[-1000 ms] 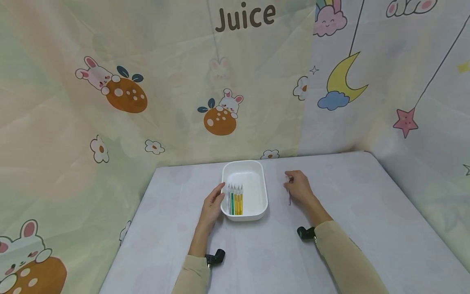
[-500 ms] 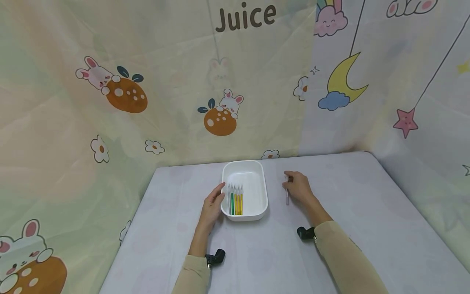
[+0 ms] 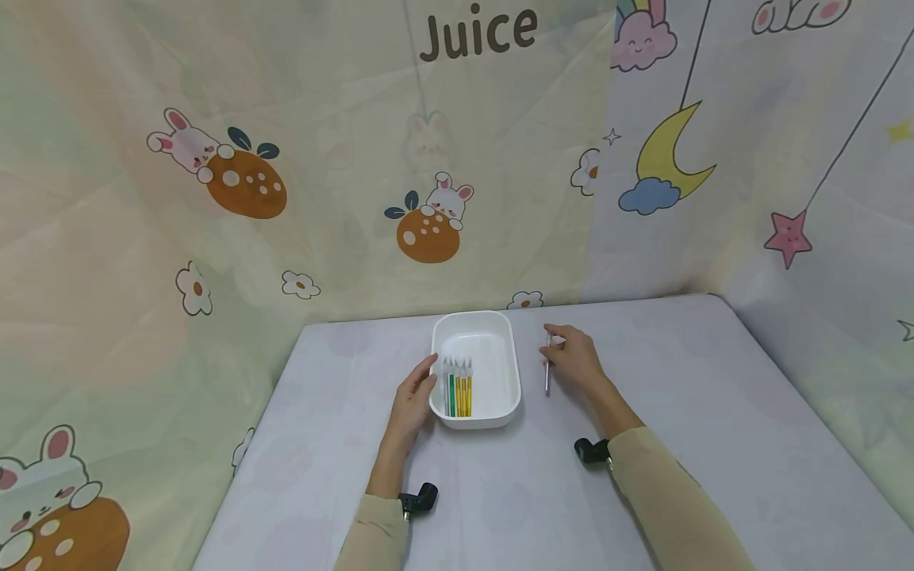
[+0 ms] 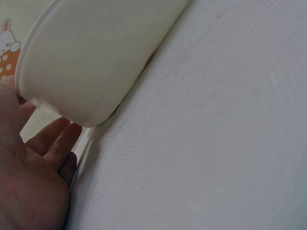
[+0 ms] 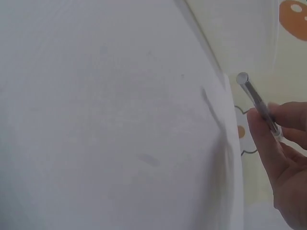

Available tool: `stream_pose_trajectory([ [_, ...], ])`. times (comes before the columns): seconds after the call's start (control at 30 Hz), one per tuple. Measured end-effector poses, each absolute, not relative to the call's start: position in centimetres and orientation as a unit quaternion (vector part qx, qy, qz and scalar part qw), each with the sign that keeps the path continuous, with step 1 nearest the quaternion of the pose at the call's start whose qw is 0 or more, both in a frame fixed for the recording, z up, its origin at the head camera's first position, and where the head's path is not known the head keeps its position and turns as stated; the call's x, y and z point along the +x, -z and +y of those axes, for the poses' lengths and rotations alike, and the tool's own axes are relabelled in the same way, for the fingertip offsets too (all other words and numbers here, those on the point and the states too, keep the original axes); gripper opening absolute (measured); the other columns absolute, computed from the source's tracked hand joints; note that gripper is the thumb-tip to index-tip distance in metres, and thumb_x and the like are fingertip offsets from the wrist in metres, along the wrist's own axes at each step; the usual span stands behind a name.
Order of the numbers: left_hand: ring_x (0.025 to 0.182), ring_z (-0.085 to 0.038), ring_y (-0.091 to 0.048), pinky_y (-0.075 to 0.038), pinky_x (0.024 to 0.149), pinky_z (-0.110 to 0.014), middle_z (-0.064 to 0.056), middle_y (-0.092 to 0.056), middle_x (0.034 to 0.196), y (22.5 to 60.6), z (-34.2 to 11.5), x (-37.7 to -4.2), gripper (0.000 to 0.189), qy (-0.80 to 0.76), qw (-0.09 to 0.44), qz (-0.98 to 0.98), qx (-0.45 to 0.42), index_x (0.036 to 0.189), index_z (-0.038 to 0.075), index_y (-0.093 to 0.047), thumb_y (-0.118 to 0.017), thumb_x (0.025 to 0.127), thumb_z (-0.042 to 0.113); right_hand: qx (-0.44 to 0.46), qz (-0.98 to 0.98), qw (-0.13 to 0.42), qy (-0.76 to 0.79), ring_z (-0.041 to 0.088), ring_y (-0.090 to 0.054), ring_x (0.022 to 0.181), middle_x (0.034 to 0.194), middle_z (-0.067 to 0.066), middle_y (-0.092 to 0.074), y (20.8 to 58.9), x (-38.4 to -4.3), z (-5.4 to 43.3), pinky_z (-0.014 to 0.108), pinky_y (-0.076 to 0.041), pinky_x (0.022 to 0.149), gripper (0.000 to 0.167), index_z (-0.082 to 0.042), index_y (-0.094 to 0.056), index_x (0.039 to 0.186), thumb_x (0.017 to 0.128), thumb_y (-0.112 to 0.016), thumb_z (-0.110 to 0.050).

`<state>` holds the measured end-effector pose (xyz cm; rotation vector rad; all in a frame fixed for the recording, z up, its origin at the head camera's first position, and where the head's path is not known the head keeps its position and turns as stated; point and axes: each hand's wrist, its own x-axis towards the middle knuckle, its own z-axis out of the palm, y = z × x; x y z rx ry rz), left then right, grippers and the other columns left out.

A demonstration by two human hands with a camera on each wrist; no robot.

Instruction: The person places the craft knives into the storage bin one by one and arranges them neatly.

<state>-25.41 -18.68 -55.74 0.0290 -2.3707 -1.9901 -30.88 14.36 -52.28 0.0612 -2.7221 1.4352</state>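
Note:
A white tray sits on the table in the head view. Along its left side, several slim craft knives with silver, green and yellow handles lie parallel, pale pointed ends away from me. My left hand rests against the tray's left side; in the left wrist view its fingers touch the outer wall near the bottom. To the right of the tray, my right hand pinches another craft knife with a silver handle. The right wrist view shows its round handle end jutting out past my thumb and fingers.
A pale cloth covers the table. Behind it hangs a printed curtain with rabbits and flowers, close to the tray's far edge. A black wrist camera sits on the left wrist, another on the right.
My right hand has moved left toward the tray and slightly away from me, carrying the silver craft knife. The left hand, the tray and the knives in it have stayed put.

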Motion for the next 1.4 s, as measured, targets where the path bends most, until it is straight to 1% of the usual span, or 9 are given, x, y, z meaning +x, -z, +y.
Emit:
stream_pose_trajectory([
  [0.13, 0.157, -0.021, -0.033, -0.027, 0.128, -0.052, 0.013, -0.045, 0.162, 55.8, -18.7, -25.5, 0.038, 0.642, 0.026, -0.766, 0.012, 0.144, 0.042, -0.059, -0.055, 0.107, 0.032, 0.026, -0.88, 0.036, -0.473, 0.025, -0.073, 0.093, 0.143, 0.022, -0.058, 51.9, -30.9, 13.9, 0.025, -0.061, 0.071, 0.058, -0.005, -0.053, 0.151, 0.097, -0.073, -0.009],
  [0.3, 0.157, -0.022, -0.033, -0.027, 0.128, -0.052, 0.011, -0.045, 0.162, 55.8, -18.7, -25.4, 0.037, 0.641, 0.027, -0.767, 0.016, 0.14, 0.047, -0.06, -0.057, 0.107, 0.033, 0.033, -0.875, 0.037, -0.481, 0.025, -0.073, 0.093, 0.139, 0.022, -0.058, 51.5, -30.7, 13.3, 0.026, -0.062, 0.07, 0.058, -0.005, -0.053, 0.151, 0.096, -0.073, -0.008],
  [0.37, 0.157, -0.021, -0.033, -0.027, 0.128, -0.052, 0.01, -0.045, 0.163, 55.7, -18.7, -25.4, 0.037, 0.642, 0.026, -0.766, 0.017, 0.141, 0.046, -0.06, -0.057, 0.107, 0.033, 0.032, -0.875, 0.037, -0.481, 0.024, -0.073, 0.093, 0.136, 0.021, -0.06, 51.3, -30.7, 13.0, 0.026, -0.062, 0.07, 0.057, -0.005, -0.053, 0.151, 0.097, -0.073, -0.009],
  [0.43, 0.157, -0.021, -0.032, -0.027, 0.128, -0.052, 0.01, -0.044, 0.163, 55.7, -18.7, -25.4, 0.038, 0.641, 0.026, -0.767, 0.014, 0.143, 0.043, -0.059, -0.056, 0.107, 0.033, 0.03, -0.874, 0.035, -0.484, 0.024, -0.073, 0.093, 0.134, 0.02, -0.06, 51.1, -30.6, 12.6, 0.028, -0.063, 0.071, 0.057, -0.006, -0.053, 0.15, 0.097, -0.073, -0.009],
  [0.6, 0.157, -0.022, -0.032, -0.028, 0.128, -0.052, 0.009, -0.044, 0.163, 55.5, -18.6, -25.2, 0.041, 0.64, 0.028, -0.768, 0.007, 0.148, 0.034, -0.058, -0.055, 0.107, 0.03, 0.04, -0.867, 0.041, -0.495, 0.025, -0.074, 0.093, 0.139, 0.019, -0.059, 50.2, -30.2, 11.8, 0.036, -0.064, 0.075, 0.056, -0.006, -0.055, 0.149, 0.097, -0.073, -0.008],
  [0.87, 0.157, -0.022, -0.033, -0.028, 0.128, -0.052, 0.007, -0.045, 0.164, 55.4, -18.5, -25.2, 0.041, 0.632, 0.033, -0.774, 0.006, 0.148, 0.034, -0.057, -0.054, 0.108, 0.03, 0.055, -0.856, 0.056, -0.51, 0.027, -0.073, 0.097, 0.142, 0.019, -0.059, 49.0, -30.0, 10.7, 0.036, -0.065, 0.076, 0.055, -0.005, -0.056, 0.148, 0.096, -0.074, -0.007],
  [1.1, 0.157, -0.021, -0.033, -0.028, 0.128, -0.051, 0.012, -0.045, 0.162, 55.5, -18.6, -25.1, 0.042, 0.635, 0.033, -0.772, 0.001, 0.149, 0.032, -0.057, -0.054, 0.108, 0.031, 0.067, -0.855, 0.066, -0.51, 0.028, -0.072, 0.1, 0.14, 0.017, -0.06, 48.4, -30.0, 10.0, 0.024, -0.062, 0.07, 0.055, -0.005, -0.057, 0.146, 0.094, -0.075, -0.007],
  [1.27, 0.157, -0.02, -0.033, -0.028, 0.128, -0.05, 0.013, -0.045, 0.162, 55.6, -18.6, -25.2, 0.039, 0.634, 0.031, -0.773, 0.005, 0.146, 0.038, -0.058, -0.054, 0.108, 0.032, 0.081, -0.853, 0.071, -0.511, 0.03, -0.073, 0.101, 0.139, 0.019, -0.06, 48.1, -29.8, 9.4, 0.026, -0.062, 0.071, 0.055, -0.004, -0.058, 0.145, 0.093, -0.076, -0.005],
  [1.4, 0.157, -0.019, -0.033, -0.028, 0.128, -0.05, 0.014, -0.046, 0.161, 55.6, -18.6, -25.3, 0.038, 0.632, 0.029, -0.774, 0.008, 0.145, 0.041, -0.059, -0.055, 0.107, 0.034, 0.082, -0.86, 0.062, -0.501, 0.028, -0.072, 0.103, 0.141, 0.016, -0.06, 48.0, -29.7, 8.7, 0.027, -0.063, 0.072, 0.056, -0.006, -0.057, 0.146, 0.094, -0.076, -0.008],
])
